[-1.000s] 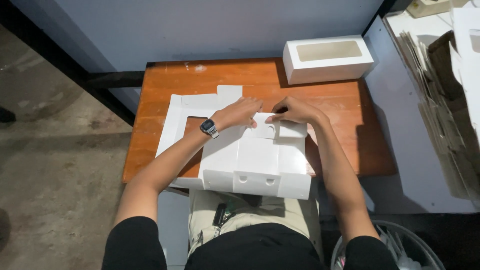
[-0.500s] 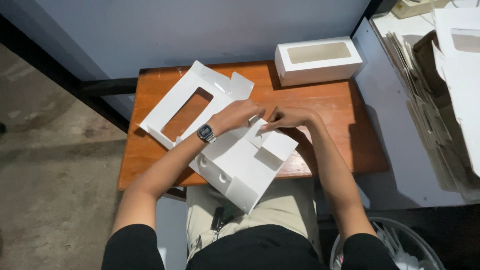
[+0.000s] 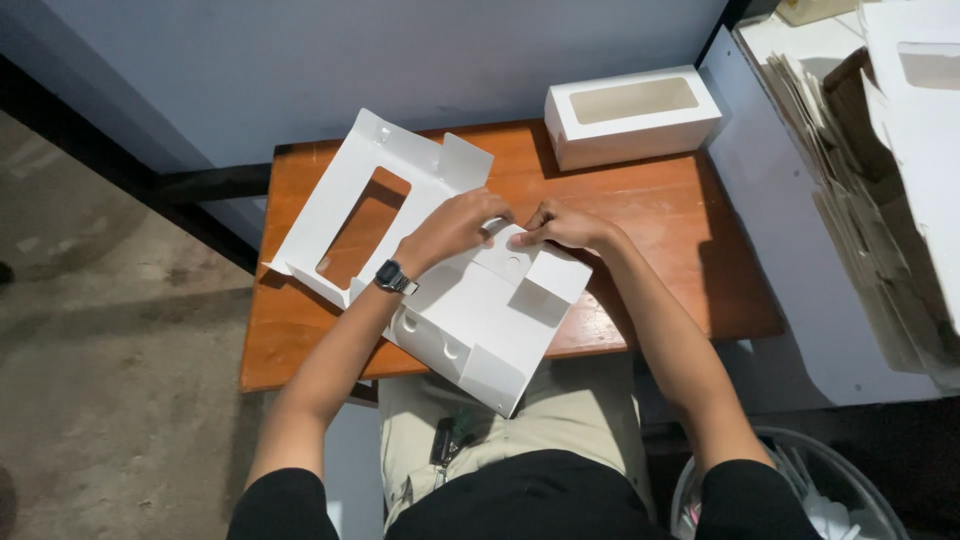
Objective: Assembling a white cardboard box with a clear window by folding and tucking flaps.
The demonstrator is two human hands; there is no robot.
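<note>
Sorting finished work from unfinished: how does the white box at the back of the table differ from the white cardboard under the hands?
The finished box is closed into a full rectangular shape; the cardboard blank lies spread open with flaps loose. The finished box stands untouched at the far edge; the left hand and right hand press on the blank, which overhangs the near edge. Both are white card with a rectangular window.

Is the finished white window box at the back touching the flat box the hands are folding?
Apart. The head view shows bare wooden table between the finished box and the flat box.
</note>
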